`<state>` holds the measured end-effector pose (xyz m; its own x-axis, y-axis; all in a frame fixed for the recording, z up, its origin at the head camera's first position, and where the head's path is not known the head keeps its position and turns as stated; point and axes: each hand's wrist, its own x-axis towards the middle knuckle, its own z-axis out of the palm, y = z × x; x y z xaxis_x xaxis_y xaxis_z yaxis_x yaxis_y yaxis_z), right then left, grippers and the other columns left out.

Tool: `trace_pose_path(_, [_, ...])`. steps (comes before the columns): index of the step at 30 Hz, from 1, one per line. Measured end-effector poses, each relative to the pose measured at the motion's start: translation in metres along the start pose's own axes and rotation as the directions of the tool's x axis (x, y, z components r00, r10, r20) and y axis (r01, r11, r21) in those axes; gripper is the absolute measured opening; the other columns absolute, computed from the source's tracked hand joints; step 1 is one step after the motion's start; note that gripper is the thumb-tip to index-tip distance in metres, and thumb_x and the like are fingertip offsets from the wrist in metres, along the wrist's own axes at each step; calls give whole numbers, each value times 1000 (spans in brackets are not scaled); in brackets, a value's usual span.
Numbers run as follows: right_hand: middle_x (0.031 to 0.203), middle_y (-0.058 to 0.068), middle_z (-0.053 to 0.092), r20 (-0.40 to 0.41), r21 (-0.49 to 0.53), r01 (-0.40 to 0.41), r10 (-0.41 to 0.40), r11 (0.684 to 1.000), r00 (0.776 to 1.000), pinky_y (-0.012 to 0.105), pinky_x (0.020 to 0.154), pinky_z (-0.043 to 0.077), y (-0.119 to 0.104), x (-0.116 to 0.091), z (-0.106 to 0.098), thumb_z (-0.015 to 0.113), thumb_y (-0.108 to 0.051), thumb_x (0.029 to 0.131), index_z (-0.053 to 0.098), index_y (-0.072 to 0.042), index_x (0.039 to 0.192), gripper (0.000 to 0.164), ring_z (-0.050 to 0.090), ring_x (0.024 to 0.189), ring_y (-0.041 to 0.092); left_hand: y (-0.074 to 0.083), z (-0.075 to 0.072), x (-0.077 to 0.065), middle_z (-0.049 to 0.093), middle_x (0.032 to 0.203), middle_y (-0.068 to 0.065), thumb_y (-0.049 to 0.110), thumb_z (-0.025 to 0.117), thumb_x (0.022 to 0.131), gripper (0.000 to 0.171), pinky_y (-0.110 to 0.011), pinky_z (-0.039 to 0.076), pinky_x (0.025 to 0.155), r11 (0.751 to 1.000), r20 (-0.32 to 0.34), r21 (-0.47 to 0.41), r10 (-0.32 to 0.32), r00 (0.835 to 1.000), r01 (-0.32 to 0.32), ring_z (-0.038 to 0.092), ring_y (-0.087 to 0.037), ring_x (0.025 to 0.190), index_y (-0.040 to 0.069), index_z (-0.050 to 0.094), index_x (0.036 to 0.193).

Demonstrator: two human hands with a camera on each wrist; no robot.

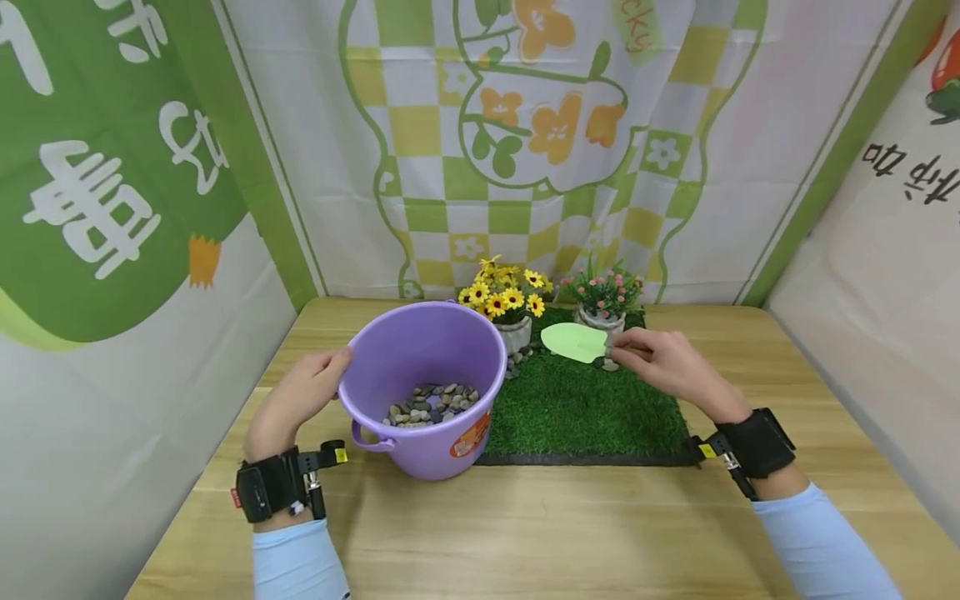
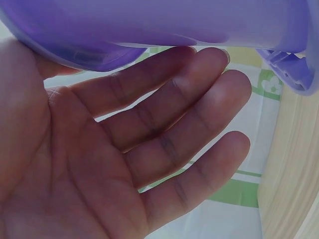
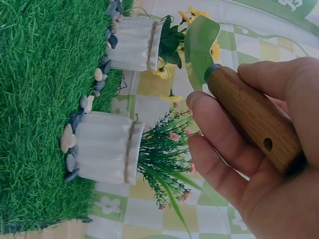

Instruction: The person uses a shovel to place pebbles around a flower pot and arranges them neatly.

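A purple bucket (image 1: pixel 416 350) stands on the table with pebbles (image 1: pixel 431 406) in its bottom. My left hand (image 1: pixel 302 392) grips its left rim, the thumb at the rim and the fingers (image 2: pixel 169 144) along the outer wall. In my right hand (image 1: pixel 678 367) is a small garden trowel, held by its wooden handle (image 3: pixel 251 112). The trowel's light green blade (image 1: pixel 573 342) points left, above the artificial turf and in front of the flowerpots. Its face looks bare in the head view.
Behind the green turf mat (image 1: pixel 585 412) stand a pot of yellow flowers (image 1: pixel 516 333) and a white pot of pink flowers (image 3: pixel 107 147). Pebbles (image 3: pixel 70 139) line the pots' bases. Printed cloth (image 1: pixel 420 167) hangs along the back of the wooden table (image 1: pixel 525 533).
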<state>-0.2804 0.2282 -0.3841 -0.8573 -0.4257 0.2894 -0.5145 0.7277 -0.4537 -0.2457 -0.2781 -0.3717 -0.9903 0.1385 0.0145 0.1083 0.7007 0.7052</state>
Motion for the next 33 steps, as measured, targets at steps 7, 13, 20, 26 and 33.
trace_pose_path(7, [100, 3, 74, -51, -9, 1, -2, 1000, 999, 30, 70, 53, 8, -6, 2, 60, -26, 98, 70, -14, 114, 22, 70, 82, 16, 1, 2, 4, 72, 101, -9, 50, 26, 104, 59, -46, 49, 90, 1000, -5, 0, 17, 1000, -17, 65, -26, 101, 8, 68, 102])
trace_pose_path(13, [95, 6, 73, -77, 1, -28, 28, 1000, 997, 27, 62, 51, 17, -13, 1, 61, -27, 97, 70, -12, 110, 21, 65, 70, 8, 1, 2, 4, 71, 101, -9, 49, 26, 104, 59, -45, 49, 90, 1000, -1, -11, 20, 1000, -20, 64, -25, 101, 8, 68, 102])
trace_pose_path(20, [99, 12, 73, -78, 44, -116, 119, 992, 990, 26, 62, 53, 25, -22, -8, 59, -28, 98, 68, -8, 114, 27, 66, 74, 4, 1, 1, 1, 71, 102, -8, 53, 26, 103, 61, -46, 49, 91, 1000, -2, -25, -1, 1000, 1, 64, -25, 103, 9, 68, 100])
trace_pose_path(26, [102, 14, 73, -78, 33, -137, 140, 990, 987, 27, 63, 53, 35, -34, -15, 59, -29, 98, 68, -8, 116, 28, 67, 73, 5, 0, 3, -1, 72, 101, -8, 53, 26, 103, 61, -46, 48, 92, 999, 8, -38, -10, 1000, 11, 65, -24, 103, 9, 68, 101])
trace_pose_path(33, [106, 16, 72, -63, 20, -193, 194, 981, 979, 29, 64, 54, 47, -47, -24, 57, -32, 99, 66, -11, 118, 29, 67, 75, 6, 1, 2, 0, 71, 104, -9, 55, 24, 103, 63, -48, 47, 92, 999, 10, -31, -23, 1000, 24, 64, -26, 105, 8, 67, 103])
